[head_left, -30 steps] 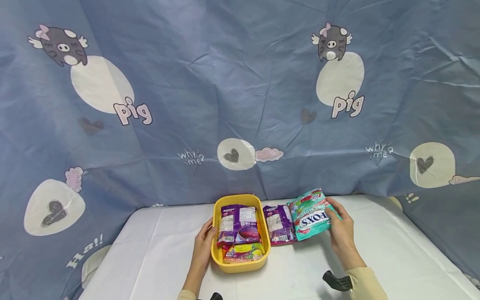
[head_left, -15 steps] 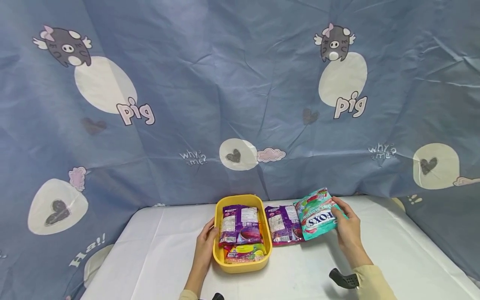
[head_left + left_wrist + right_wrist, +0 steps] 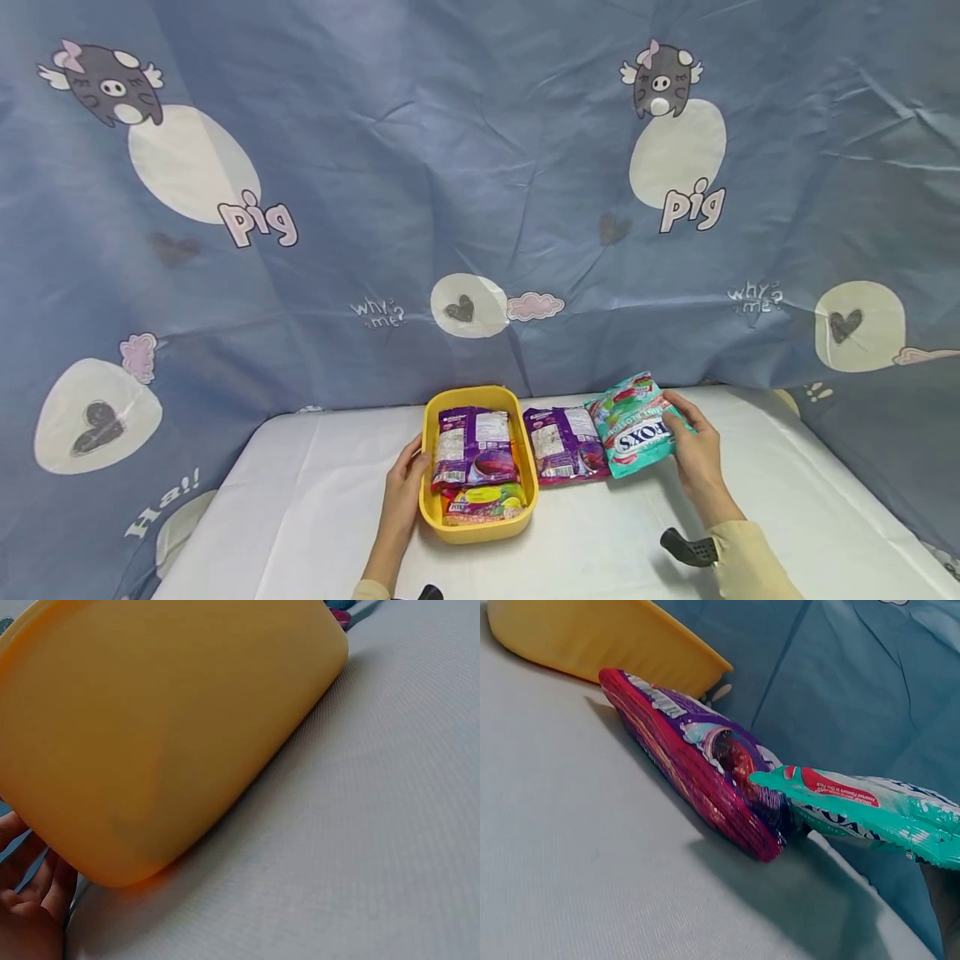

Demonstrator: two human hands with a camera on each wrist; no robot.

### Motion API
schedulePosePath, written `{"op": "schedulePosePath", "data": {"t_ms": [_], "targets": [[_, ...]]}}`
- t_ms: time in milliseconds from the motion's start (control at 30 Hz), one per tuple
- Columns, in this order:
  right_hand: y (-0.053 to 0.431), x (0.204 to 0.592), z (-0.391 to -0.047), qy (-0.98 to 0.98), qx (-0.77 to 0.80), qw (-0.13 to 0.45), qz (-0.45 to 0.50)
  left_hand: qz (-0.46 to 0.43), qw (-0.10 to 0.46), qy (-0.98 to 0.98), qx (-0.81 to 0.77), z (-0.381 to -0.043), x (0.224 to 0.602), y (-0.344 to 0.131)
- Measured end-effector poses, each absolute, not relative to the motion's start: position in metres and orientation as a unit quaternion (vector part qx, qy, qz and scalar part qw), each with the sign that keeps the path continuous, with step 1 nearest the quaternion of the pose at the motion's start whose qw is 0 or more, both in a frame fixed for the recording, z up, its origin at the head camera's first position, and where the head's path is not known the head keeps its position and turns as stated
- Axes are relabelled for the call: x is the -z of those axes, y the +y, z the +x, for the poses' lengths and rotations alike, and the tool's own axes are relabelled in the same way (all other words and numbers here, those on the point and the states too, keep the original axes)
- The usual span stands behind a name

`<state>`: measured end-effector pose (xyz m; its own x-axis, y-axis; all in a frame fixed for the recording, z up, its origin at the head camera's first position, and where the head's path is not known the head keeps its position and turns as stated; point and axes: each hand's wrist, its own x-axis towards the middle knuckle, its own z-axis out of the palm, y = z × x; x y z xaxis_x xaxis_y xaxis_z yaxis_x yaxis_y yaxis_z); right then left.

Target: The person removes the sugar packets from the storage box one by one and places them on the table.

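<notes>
A yellow plastic bin [image 3: 487, 533] holds a purple candy bag [image 3: 474, 446] lying over a red-and-yellow candy bag [image 3: 483, 504]. Against the bin's left side rests my left hand [image 3: 401, 487], its fingers along the outer wall; in the left wrist view some fingers [image 3: 56, 885] show beside the bin's far corner. My right hand [image 3: 697, 458] grips the right edge of a teal Fox's candy bag [image 3: 633, 425], thumb on top. That bag is tilted above the table, its left edge close to a second purple candy bag [image 3: 561, 442] lying right of the bin.
A white cloth [image 3: 585, 542] covers the table. Behind it hangs a blue curtain [image 3: 360, 208] with pig prints, close to the table's back edge. A black strap piece [image 3: 686, 548] sits at the right wrist.
My right hand has drawn the teal bag slightly right, uncovering more of the purple bag beside the bin. The left hand stays at the bin. The head view shifts slightly.
</notes>
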<state>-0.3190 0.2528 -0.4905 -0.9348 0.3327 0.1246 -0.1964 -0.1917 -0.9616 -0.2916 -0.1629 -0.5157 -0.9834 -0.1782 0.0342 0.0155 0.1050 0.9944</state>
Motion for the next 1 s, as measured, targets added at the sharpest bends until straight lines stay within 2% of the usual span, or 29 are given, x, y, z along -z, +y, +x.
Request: {"op": "schedulePosePath", "data": {"t_ms": [333, 633, 1000], "targets": [[0.2496, 0.4816, -0.3136, -0.583, -0.791, 0.155, -0.103, 0.059, 0.067, -0.739, 0.668, -0.2896, 0.5189, -0.1650], [0.2513, 0.4854, -0.3146, -0.602, -0.770, 0.169, -0.129, 0.059, 0.076, -0.735, 0.672, -0.2908, 0.5178, -0.1638], [0.2562, 0.4880, -0.3148, -0.666, -0.725, 0.119, -0.127, 0.049, 0.090, -0.738, 0.667, -0.2916, 0.5158, -0.1637]]}}
